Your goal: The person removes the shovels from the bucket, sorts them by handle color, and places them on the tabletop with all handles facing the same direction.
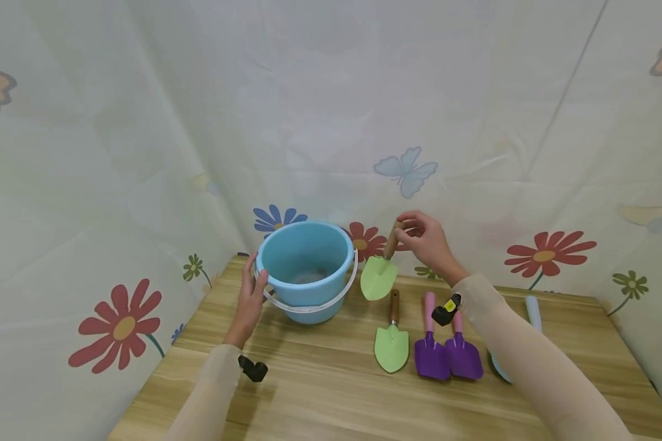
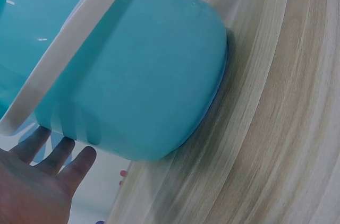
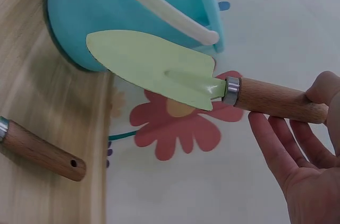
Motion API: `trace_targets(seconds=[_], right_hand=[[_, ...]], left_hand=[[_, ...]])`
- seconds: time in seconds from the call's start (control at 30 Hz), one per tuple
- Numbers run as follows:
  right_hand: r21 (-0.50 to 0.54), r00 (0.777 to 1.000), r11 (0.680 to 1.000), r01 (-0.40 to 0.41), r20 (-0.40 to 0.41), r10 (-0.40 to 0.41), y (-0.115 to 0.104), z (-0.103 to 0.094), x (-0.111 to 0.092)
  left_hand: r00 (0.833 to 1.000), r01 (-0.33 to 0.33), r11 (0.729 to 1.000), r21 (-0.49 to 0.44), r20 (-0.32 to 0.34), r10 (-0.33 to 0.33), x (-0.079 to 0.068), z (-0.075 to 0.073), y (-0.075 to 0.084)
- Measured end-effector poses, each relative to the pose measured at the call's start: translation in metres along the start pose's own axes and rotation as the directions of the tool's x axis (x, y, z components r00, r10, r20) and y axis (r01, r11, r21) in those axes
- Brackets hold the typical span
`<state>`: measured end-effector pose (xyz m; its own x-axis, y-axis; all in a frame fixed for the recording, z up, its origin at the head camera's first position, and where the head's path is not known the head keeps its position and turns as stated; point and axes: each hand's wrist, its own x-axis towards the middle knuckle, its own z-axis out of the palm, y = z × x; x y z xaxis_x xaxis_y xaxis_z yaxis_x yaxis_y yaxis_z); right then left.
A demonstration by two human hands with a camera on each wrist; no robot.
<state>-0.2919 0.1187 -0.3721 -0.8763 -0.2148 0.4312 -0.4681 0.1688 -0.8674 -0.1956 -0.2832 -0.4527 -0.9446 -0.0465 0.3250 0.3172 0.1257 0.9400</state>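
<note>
My right hand [image 1: 427,240] pinches a green garden trowel [image 1: 379,277] by the end of its wooden handle, holding it above the table with the blade hanging down. In the right wrist view the thumb and fingers [image 3: 276,147] lie on opposite sides of that handle. A light blue bucket [image 1: 309,297] stands upright just left of the trowel, its white handle swung down over the front. My left hand [image 1: 250,300] rests against the bucket's left side near the rim. Its fingers [image 2: 77,168] look fairly straight along the wall in the left wrist view.
On the wooden table [image 1: 320,392], a second green trowel [image 1: 391,349] lies in front of the bucket. To its right are two purple shovels [image 1: 431,358] with pink handles. A blue-handled tool [image 1: 533,312] is partly hidden by my right forearm. A flowered curtain [image 1: 309,122] hangs behind.
</note>
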Motion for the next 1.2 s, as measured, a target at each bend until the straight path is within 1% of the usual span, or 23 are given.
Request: trace_targets(seconds=[0.07,0.2,0.33,0.43,0.6,0.77,0.9,1.0,1.2], right_hand=[[-0.027,1.000,1.000,-0.006,-0.001,0.006,0.005,0.004,-0.002],[-0.040,1.000,0.999,-0.019,0.010,0.019,0.014,0.012,-0.004],[-0.043,0.998,0.998,-0.054,0.025,0.055,0.028,0.018,-0.007],[-0.040,0.995,0.996,-0.084,0.046,0.086,0.036,0.023,-0.009],[0.005,0.990,0.993,-0.118,0.083,0.117,0.046,0.031,-0.013],[0.016,0.984,0.991,-0.136,0.122,0.133,0.055,0.040,-0.017],[-0.008,0.976,0.987,-0.161,0.147,0.160,0.061,0.048,-0.021],[-0.036,0.973,0.984,-0.172,0.151,0.175,0.062,0.053,-0.023],[0.027,0.962,0.976,-0.218,0.176,0.210,0.067,0.060,-0.028]], left_hand=[[1.000,-0.001,1.000,0.007,-0.001,0.001,0.000,0.000,0.000],[1.000,0.013,1.000,0.006,-0.001,-0.013,0.000,0.000,-0.001],[0.999,0.035,0.999,-0.020,-0.006,-0.035,0.006,-0.003,-0.014],[0.999,0.034,0.999,-0.027,-0.014,-0.035,0.010,-0.005,-0.028],[1.000,0.013,1.000,-0.005,-0.027,-0.013,0.012,-0.005,-0.036],[0.999,0.003,1.000,-0.006,-0.032,-0.003,0.012,-0.004,-0.037],[1.000,0.006,1.000,-0.004,-0.028,-0.006,0.012,-0.004,-0.036],[1.000,0.008,1.000,-0.005,-0.027,-0.009,0.011,-0.003,-0.034],[0.999,0.011,1.000,-0.009,-0.030,-0.011,0.009,-0.003,-0.031]])
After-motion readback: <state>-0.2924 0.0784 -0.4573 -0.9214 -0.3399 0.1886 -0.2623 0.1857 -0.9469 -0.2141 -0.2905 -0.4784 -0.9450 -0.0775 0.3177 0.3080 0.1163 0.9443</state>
